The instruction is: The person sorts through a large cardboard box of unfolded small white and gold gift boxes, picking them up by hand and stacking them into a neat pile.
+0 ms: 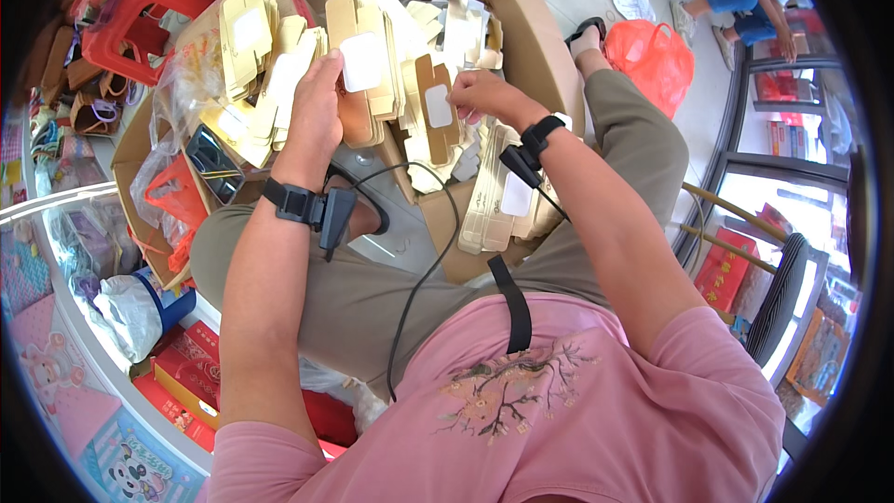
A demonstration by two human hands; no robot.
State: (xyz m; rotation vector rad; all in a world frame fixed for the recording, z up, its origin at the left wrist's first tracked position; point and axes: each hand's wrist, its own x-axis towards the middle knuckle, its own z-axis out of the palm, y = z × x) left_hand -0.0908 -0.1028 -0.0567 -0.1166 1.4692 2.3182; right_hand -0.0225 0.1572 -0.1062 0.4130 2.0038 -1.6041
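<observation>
From my end, I see the left grip (317, 116) at half past ten, with its thumb along the left edge of a gold carton stack (360, 61) lying at eleven. I judge it to be grasping that stack, though the fingers underneath are hidden. The right grip (494, 98), between twelve and one, has its fingers curled at the right edge of a brown-gold carton (436, 101); I cannot tell whether any card is pinched.

To sort these flat pieces well, I would keep the left side firm but light, so the thin card doesn't buckle, and take each piece by its edge, away from the white panel. Squaring the edges first should stop neighbours dragging along. I'd mind the black cable (456, 211) looping just below the centre; it could snag on a flap.

The large cardboard box (549, 47), its wall at one o'clock, is heaped with pale gold cartons lying at mixed angles. At nine, a smaller cardboard box (128, 168) holds an orange bag (177, 194) and clear plastic. A knotted red bag (650, 65) sits on the floor at two; its contents don't show.
</observation>
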